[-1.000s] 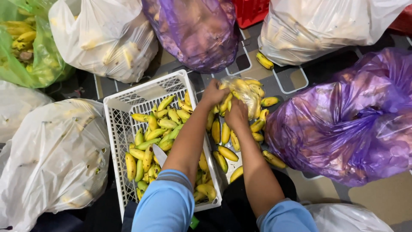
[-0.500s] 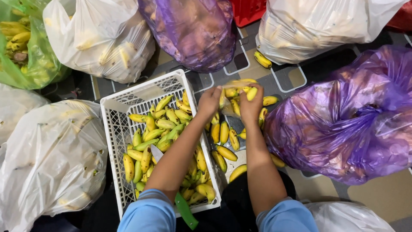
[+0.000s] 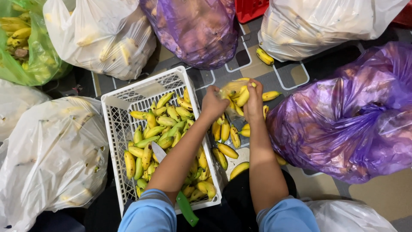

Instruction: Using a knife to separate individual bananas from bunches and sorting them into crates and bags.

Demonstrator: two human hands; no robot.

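Observation:
My left hand and my right hand both grip a small bunch of yellow bananas wrapped in thin clear plastic, held above the floor just right of a white plastic crate. The crate holds several small yellow and green bananas. A knife with a green handle lies in the crate, its blade under my left forearm. Loose bananas lie on the floor below my hands.
Filled plastic bags ring the spot: white bags at left, top left, top right, purple bags at top, at right, a green bag far left. A single banana lies on the patterned floor. A red crate shows at top.
The bunch has been pulled free of more of its plastic wrap and my hands closed in tighter on it. The view shifted slightly right.

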